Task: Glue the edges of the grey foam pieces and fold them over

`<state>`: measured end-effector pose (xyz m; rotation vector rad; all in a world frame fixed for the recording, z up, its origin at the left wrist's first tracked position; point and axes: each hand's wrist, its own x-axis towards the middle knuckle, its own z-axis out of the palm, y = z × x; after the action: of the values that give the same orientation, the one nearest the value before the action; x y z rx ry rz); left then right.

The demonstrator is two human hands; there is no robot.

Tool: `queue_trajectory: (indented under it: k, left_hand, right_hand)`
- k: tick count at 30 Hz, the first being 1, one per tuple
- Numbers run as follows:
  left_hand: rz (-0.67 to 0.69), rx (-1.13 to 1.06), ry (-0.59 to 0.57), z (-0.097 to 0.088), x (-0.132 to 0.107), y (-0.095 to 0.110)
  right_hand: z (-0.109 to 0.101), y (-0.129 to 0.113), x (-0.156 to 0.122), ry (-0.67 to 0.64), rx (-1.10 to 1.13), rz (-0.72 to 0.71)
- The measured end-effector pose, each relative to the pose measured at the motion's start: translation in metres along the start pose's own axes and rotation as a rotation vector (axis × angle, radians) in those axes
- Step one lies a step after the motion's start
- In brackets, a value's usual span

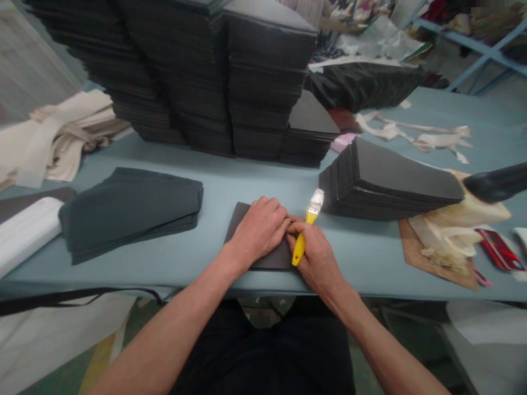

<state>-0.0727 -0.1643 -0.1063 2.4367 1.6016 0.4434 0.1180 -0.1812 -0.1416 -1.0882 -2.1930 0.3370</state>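
A dark grey flat panel [272,262] lies on the table near its front edge, mostly under my hands. My left hand [263,225] rests on it, its fingers bent together and gripping at the panel's right edge. Beside it, my right hand [315,252] holds a yellow-handled paintbrush [300,247], with the whitish bristles tilted up and away from me. The right fingertips meet the left ones at the panel's edge; what lies between them is hidden. To the left is a pile of dark green-grey cloth pieces [135,206]. At the right stands a stack of dark panels [395,170].
Tall stacks of dark panels [263,82] rise at the back of the blue-green table [222,252]. Pale cloth strips [69,131] lie far left, near a white roll [28,230]. On the right are yellowish cloth [444,230], a red object [500,249] and a black tube-like object [498,182].
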Motion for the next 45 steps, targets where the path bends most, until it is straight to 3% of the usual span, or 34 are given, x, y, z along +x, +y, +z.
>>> queue_trajectory:
  k: [7, 15, 19, 30, 33, 37, 41, 45]
  left_hand:
    - [0.002, 0.01, 0.031, -0.001, -0.006, -0.007]
    - [0.001, -0.106, 0.085, -0.011, -0.023, -0.041]
    - [-0.012, -0.193, 0.131, -0.011, -0.025, -0.048]
    - [-0.106, -0.335, 0.224, -0.013, -0.029, -0.048]
    - [-0.258, -0.34, 0.352, -0.015, -0.046, -0.05]
    - [-0.479, -0.31, 0.471, -0.014, -0.086, -0.039]
    - [-0.532, -0.223, 0.453, -0.007, -0.115, -0.019]
    - [-0.556, -0.163, 0.43, 0.003, -0.12, -0.008]
  right_hand:
    - [0.005, 0.003, 0.001, 0.016, 0.032, 0.011]
    - [0.001, 0.001, 0.003, -0.051, 0.013, 0.043]
    - [-0.001, 0.001, 0.002, -0.038, 0.012, 0.034]
    - [0.005, 0.006, 0.001, 0.003, 0.063, 0.007]
    - [0.006, 0.007, 0.001, 0.014, 0.079, 0.007]
    - [0.006, 0.006, 0.001, 0.008, 0.072, -0.003]
    - [0.003, 0.005, 0.002, 0.053, 0.018, -0.014]
    - [-0.003, 0.001, -0.003, 0.118, -0.015, -0.046]
